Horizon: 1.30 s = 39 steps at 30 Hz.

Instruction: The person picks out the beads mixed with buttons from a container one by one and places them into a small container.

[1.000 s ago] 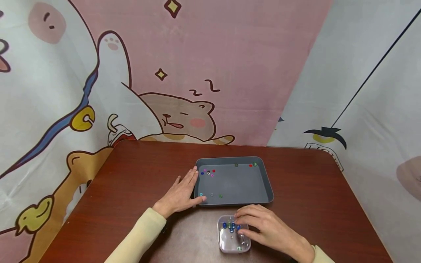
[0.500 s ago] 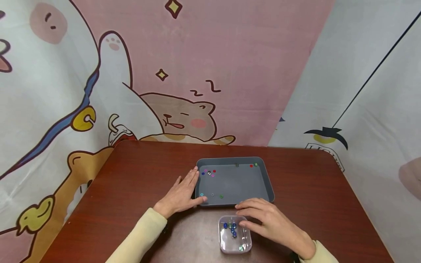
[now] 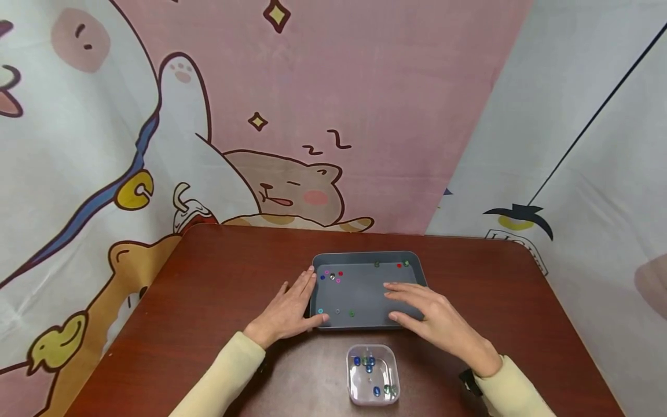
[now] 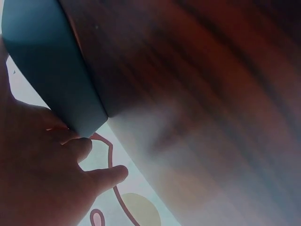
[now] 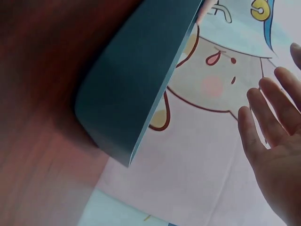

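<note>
A grey rectangular tray (image 3: pixel 365 326) lies on the table, with several small coloured beads scattered in it. My left hand (image 3: pixel 285 308) rests against the tray's left side, fingers straight and thumb over the near left corner. Above the tray's right part hovers my right hand (image 3: pixel 436 318), fingers loosely extended; the right wrist view shows this hand (image 5: pixel 277 127) with nothing held. A small clear square box (image 3: pixel 359 385) stands in front of the tray, holding several blue and green glass beads. Some of the tray's right side is hidden behind my right hand.
The dark reddish-brown table (image 3: pixel 234 255) extends on both sides of the tray. Behind it hangs a cloth backdrop (image 3: pixel 396 116) printed with cartoon animals, meeting the table's far edge.
My right hand has moved away from over the clear box, forward to above the tray. A few beads in the box have shifted toward its near side. My left hand has stayed put.
</note>
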Each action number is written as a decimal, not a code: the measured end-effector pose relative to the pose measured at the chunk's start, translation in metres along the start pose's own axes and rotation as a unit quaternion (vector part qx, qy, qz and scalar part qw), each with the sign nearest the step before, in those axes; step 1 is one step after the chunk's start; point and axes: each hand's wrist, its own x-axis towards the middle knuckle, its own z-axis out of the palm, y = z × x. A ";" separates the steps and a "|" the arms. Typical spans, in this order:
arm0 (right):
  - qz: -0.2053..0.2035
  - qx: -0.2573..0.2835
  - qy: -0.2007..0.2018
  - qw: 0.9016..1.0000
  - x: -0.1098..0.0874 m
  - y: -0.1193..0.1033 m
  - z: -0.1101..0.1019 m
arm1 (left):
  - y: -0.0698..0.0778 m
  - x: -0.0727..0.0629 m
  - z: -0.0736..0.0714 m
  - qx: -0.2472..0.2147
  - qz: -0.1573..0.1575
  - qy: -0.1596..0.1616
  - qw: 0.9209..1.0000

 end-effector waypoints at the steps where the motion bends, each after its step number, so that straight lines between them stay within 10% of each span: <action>1: 0.006 -0.003 -0.002 1.000 0.002 0.002 -0.001 | 0.000 0.000 0.000 -0.001 0.001 0.002 1.000; 39: 0.094 -0.076 -0.126 0.985 0.057 0.082 0.025 | 0.001 -0.002 -0.001 0.000 -0.005 -0.005 1.000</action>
